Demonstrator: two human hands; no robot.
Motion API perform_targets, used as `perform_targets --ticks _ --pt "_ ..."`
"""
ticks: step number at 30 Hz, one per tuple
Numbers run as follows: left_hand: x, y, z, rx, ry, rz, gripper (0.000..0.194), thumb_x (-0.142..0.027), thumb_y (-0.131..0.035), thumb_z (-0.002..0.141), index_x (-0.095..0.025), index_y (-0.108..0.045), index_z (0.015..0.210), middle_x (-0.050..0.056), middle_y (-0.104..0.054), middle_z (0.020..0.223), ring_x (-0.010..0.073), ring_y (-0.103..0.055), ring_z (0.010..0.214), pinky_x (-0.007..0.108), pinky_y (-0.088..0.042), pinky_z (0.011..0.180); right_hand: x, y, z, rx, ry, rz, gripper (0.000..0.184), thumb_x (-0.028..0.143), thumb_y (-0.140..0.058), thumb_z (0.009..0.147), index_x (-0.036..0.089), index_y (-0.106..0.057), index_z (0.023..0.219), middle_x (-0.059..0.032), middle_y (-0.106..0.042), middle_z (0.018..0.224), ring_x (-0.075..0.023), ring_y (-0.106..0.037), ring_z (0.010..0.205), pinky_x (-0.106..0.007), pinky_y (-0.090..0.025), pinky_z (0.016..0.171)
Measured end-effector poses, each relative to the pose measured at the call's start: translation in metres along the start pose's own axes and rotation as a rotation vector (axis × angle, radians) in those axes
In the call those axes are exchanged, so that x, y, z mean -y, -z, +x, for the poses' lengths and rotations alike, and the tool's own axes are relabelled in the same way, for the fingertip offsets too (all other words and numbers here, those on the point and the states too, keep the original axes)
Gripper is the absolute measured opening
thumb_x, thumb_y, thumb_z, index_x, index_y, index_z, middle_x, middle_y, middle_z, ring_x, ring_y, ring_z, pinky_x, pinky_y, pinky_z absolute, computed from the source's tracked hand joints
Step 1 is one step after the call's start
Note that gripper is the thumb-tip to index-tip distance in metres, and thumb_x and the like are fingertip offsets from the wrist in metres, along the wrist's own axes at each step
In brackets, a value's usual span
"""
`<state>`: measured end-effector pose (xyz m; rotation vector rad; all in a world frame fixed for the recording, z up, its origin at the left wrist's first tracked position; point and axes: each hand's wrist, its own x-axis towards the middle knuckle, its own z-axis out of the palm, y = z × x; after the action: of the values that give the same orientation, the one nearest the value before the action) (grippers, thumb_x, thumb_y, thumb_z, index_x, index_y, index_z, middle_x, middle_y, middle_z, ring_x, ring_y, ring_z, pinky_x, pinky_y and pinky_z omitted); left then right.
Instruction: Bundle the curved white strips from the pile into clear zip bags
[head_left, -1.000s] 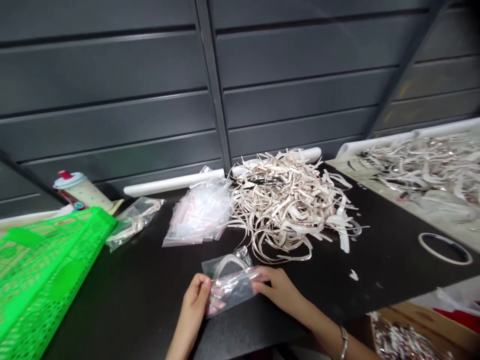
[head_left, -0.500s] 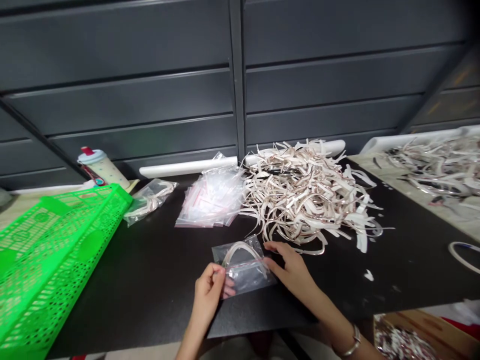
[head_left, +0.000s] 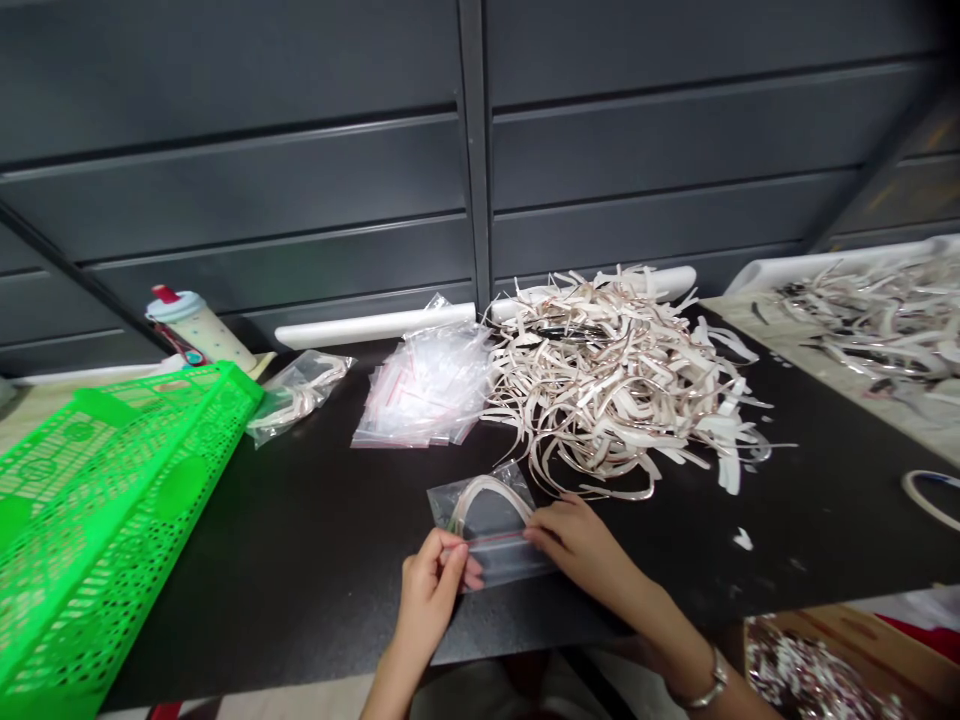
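A clear zip bag (head_left: 504, 572) with a reddish seal line lies near the table's front edge. Inside it, curved white strips (head_left: 486, 484) form an arch. My left hand (head_left: 431, 585) pinches the bag's left side at the seal line, some fingers showing through the plastic. On the opposite side, my right hand (head_left: 581, 545) is closed on the bag's right edge by the seal, thumb and fingers together. Beyond the hands rise a tangled pile of white and metallic curved strips (head_left: 622, 390) and a stack of zip bags (head_left: 427, 385).
A green perforated basket (head_left: 142, 500) stands on the left, beside another bag of strips (head_left: 300, 395) and a drink bottle (head_left: 206, 325). More strips (head_left: 900, 320) lie at far right, near a pale ring (head_left: 930, 505). An open cardboard box (head_left: 862, 640) sits below, at lower right.
My right hand has closed from spread fingers onto the bag's right edge. The strips now sit deeper in the bag, behind the seal line. My left hand keeps its pinch.
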<state>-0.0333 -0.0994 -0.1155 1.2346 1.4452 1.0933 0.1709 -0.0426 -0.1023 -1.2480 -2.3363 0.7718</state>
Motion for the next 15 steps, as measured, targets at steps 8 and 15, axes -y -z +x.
perform_targets --ticks 8,15 --pt "0.005 0.009 -0.004 -0.023 -0.198 0.15 0.036 -0.049 -0.067 0.07 -0.019 -0.062 0.089 0.007 -0.071 0.084 0.0228 -0.066 0.078 0.033 -0.051 0.073 -0.014 0.001 -0.029 -0.162 -0.131 0.411 0.031 0.038 -0.046 0.087 0.019 -0.06 0.066 -0.0007 -0.059 0.06 -0.0155 -0.055 0.057 -0.023 -0.043 0.054" --pt "0.008 0.012 0.001 0.021 -0.414 0.403 0.028 -0.034 -0.067 0.074 -0.022 -0.066 0.1 0.009 -0.062 0.118 0.0286 -0.047 0.12 0.044 -0.034 0.101 -0.003 0.007 -0.042 -0.345 -0.05 0.528 0.026 0.038 -0.052 0.085 0.02 -0.067 0.074 -0.0013 -0.061 0.061 -0.0135 -0.057 0.053 -0.016 -0.047 0.049"
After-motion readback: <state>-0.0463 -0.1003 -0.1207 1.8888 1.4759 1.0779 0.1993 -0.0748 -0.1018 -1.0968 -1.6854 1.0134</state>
